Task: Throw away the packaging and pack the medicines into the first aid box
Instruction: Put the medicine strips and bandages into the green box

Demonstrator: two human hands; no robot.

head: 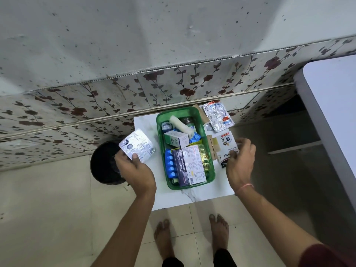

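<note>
Floral wall tiles back a small white marble-patterned table (192,197) on a pale tiled floor, with a black bin (104,162) just off its left edge. At the table's middle sits the green first aid box (211,170), already crowded with cartons, a bandage roll and blue blister strips. The left hand (134,168) pinches a silver blister strip (136,144) by its near corner, between bin and box. Foil like this looks light, thin and easily creased, so an edge grip suits it. The right hand (239,162) closes on a white carton (227,146) at the right edge; it probably crushes if squeezed mid-panel. More foil strips (218,115) lie at the far right corner.
</note>
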